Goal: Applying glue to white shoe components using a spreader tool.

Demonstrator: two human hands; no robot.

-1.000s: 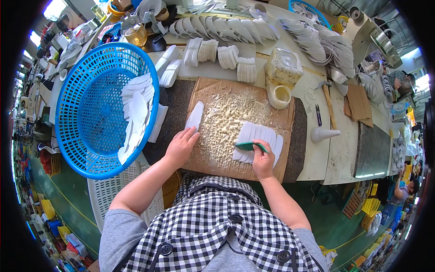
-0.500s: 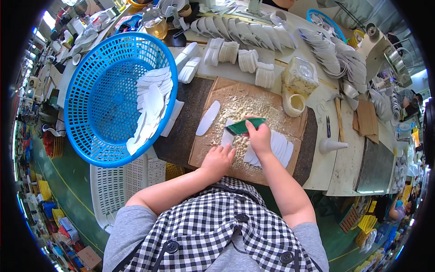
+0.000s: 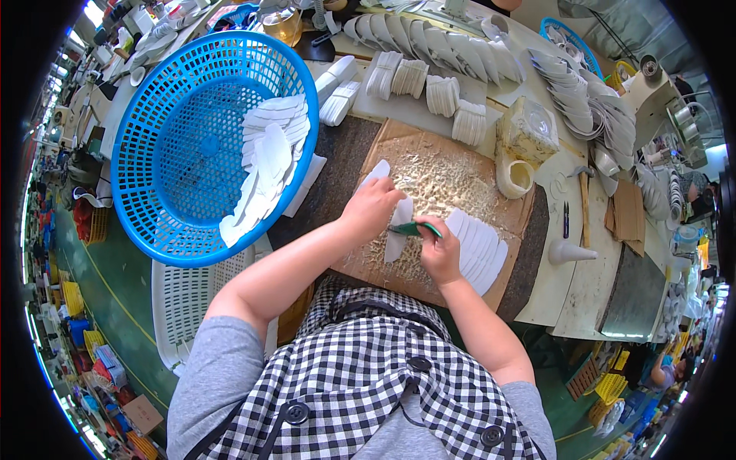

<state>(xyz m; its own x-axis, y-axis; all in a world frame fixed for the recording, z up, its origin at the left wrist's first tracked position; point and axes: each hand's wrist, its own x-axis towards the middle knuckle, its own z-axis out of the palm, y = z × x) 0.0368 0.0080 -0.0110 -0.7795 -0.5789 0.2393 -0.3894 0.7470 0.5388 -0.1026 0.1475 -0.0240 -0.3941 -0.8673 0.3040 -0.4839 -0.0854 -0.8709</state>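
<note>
My right hand [image 3: 441, 253] is closed around a green flat-handled brush [image 3: 416, 228], whose working end lies across a narrow white insole-shaped piece [image 3: 395, 247]. At the upper part of that piece, my left hand [image 3: 371, 205] holds it down with bent fingertips. Another white piece [image 3: 376, 173] shows just beyond the left hand, partly covered by it. Right of the brush, several white pieces [image 3: 479, 249] lie fanned out in an overlapping row. All of these rest on a cardboard sheet [image 3: 399, 138] crusted with cream-coloured dried residue.
A blue basket [image 3: 123, 172] with white pieces stands at the left, above a white crate [image 3: 170, 322]. Bundled white strips [image 3: 410, 77] line the back. At the right are a crusted container [image 3: 529, 130], a roll-like cup [image 3: 514, 179], a hammer [image 3: 586, 207] and a white cone [image 3: 567, 253].
My left hand has moved from the piece's near end up to its far part. The brush has come nearer, down along the piece. The whole view has shifted slightly.
</note>
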